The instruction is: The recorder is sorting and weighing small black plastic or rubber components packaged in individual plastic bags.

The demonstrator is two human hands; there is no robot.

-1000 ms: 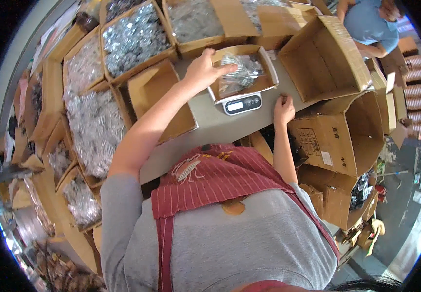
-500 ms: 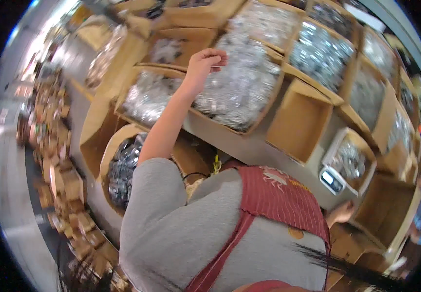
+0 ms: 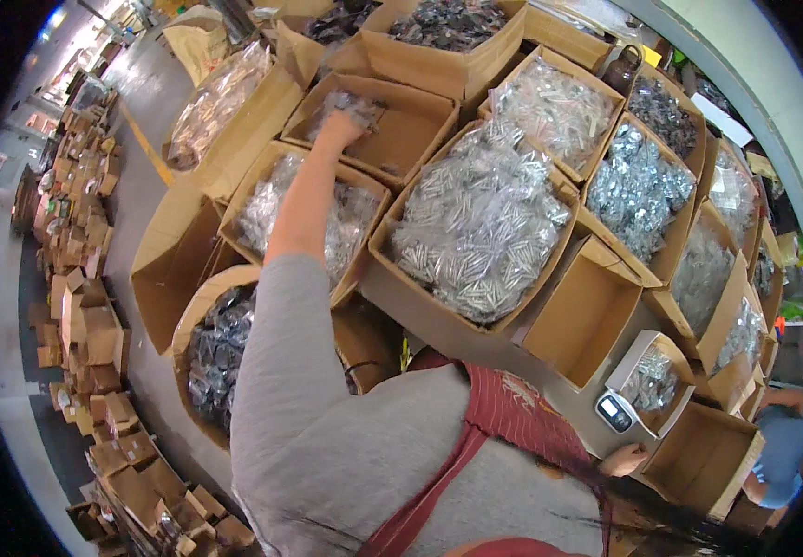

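Reaching way out to 11 o'clock, the left hand (image 3: 340,127) is down in a shallow box (image 3: 397,148), right at a little clump of greyish clear packets (image 3: 357,107) that sits toward that box's 10 o'clock corner. The fingertips are lost in the plastic, so I honestly can't tell if they're pinched on anything or just touching. The forearm (image 3: 301,209) crosses over a batch of shiny bags (image 3: 262,209) at the hand's 6 o'clock. Meanwhile the right hand (image 3: 622,460) is over at 4 o'clock, low by the edge of the red apron (image 3: 520,401); its fingers look loosely curled, but it's small and partly covered by a dark blur, so no idea whether there's anything in it. Just past its 12 o'clock is a scale (image 3: 615,411), poking out at the 8 o'clock corner of a white-edged tray (image 3: 626,362) with silvery pouches (image 3: 652,381) in it. A deep carton (image 3: 698,455) is just beside that hand at 3 o'clock. Around 2 o'clock there's a big heap of clear sacks (image 3: 485,232) full of rod-looking bits, and an open tan bin (image 3: 580,316) is at 3 o'clock on the grey table (image 3: 420,316). Dark pouches (image 3: 220,362) fill a rounded tub (image 3: 189,316) at 8 o'clock, and a co-worker (image 3: 787,450) in blue is out at the 4 o'clock rim.
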